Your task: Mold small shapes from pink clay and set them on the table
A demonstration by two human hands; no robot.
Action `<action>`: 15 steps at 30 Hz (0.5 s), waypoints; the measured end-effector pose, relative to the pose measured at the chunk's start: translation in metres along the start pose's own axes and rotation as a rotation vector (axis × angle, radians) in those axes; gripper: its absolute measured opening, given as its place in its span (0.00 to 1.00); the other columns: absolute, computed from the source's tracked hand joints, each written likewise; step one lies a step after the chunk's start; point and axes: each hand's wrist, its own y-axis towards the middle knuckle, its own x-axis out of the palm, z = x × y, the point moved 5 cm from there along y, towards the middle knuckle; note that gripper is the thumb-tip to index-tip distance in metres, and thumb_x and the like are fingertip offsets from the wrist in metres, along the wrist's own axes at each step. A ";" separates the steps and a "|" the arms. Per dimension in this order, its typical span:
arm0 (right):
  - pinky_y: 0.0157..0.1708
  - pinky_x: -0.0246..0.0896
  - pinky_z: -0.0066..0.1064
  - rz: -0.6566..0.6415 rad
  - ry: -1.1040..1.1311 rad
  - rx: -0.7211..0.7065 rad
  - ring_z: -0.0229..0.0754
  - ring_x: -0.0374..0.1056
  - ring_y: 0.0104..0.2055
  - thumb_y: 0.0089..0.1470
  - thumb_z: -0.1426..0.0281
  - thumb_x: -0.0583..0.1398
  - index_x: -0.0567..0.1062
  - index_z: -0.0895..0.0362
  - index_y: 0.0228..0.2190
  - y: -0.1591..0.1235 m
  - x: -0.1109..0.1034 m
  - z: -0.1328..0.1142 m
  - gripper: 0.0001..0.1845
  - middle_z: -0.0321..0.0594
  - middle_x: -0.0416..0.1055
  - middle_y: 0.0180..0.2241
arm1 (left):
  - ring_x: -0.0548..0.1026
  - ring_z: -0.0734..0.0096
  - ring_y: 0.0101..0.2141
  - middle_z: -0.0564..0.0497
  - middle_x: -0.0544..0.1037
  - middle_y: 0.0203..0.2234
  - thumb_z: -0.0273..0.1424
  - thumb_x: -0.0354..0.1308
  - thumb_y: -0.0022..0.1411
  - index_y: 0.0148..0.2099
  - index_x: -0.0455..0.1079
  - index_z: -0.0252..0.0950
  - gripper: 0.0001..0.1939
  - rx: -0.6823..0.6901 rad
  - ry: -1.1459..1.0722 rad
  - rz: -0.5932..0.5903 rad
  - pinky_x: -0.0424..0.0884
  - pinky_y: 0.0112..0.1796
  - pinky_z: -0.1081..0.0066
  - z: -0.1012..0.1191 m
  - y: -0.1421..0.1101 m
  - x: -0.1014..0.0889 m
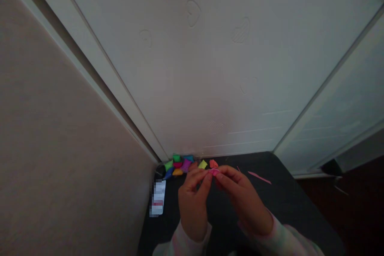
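My left hand and right hand pinch a pink piece over the desk. Bright packets lie just beyond.

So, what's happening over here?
Somebody is working with both bare hands. The left hand and right hand are close together, their fingers pinching a small, bright pink piece above a dark, flat tabletop. Behind it is a crumpled-looking, orange-pink lump. Lots of small, brightly coloured packets lie near the wall, and a long, thin pink strip lies off to the right.
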 end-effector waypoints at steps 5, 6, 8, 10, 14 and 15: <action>0.26 0.51 0.24 0.014 0.039 0.050 0.31 0.56 0.24 0.42 0.66 0.63 0.73 0.59 0.21 -0.001 -0.001 0.006 0.08 0.31 0.64 0.19 | 0.72 0.67 0.34 0.50 0.75 0.27 0.31 0.58 0.49 0.27 0.75 0.38 0.05 0.036 0.038 0.047 0.64 0.44 0.66 0.000 -0.002 -0.001; 0.26 0.52 0.24 0.018 0.043 0.054 0.31 0.56 0.24 0.42 0.65 0.63 0.73 0.59 0.22 -0.001 -0.001 0.007 0.09 0.31 0.64 0.20 | 0.72 0.67 0.34 0.50 0.75 0.28 0.31 0.58 0.49 0.27 0.75 0.38 0.05 0.030 0.032 0.047 0.64 0.43 0.66 0.000 -0.002 0.000; 0.26 0.53 0.24 0.024 0.029 0.046 0.32 0.57 0.24 0.42 0.65 0.63 0.74 0.58 0.23 -0.001 -0.001 0.008 0.08 0.32 0.66 0.21 | 0.72 0.68 0.34 0.50 0.75 0.28 0.32 0.59 0.49 0.28 0.75 0.37 0.05 -0.014 -0.003 0.035 0.66 0.41 0.68 -0.002 -0.003 0.001; 0.30 0.55 0.25 0.017 -0.018 0.004 0.33 0.61 0.27 0.44 0.66 0.62 0.74 0.57 0.25 0.000 -0.001 0.007 0.07 0.33 0.68 0.24 | 0.72 0.67 0.34 0.49 0.76 0.30 0.33 0.59 0.48 0.28 0.75 0.37 0.06 -0.098 -0.075 0.033 0.67 0.38 0.68 -0.007 -0.003 0.002; 0.35 0.58 0.27 -0.008 -0.171 -0.110 0.35 0.64 0.32 0.47 0.67 0.60 0.72 0.55 0.26 -0.002 0.001 0.003 0.04 0.33 0.69 0.26 | 0.72 0.67 0.34 0.49 0.77 0.31 0.34 0.61 0.45 0.31 0.75 0.36 0.09 -0.267 -0.313 0.025 0.67 0.37 0.69 -0.021 -0.006 0.009; 0.35 0.58 0.27 -0.007 -0.226 -0.144 0.36 0.64 0.31 0.48 0.67 0.59 0.72 0.55 0.26 -0.003 0.002 0.001 0.04 0.33 0.68 0.26 | 0.72 0.67 0.34 0.49 0.77 0.31 0.34 0.62 0.44 0.31 0.75 0.36 0.09 -0.283 -0.370 0.018 0.67 0.37 0.69 -0.024 -0.007 0.010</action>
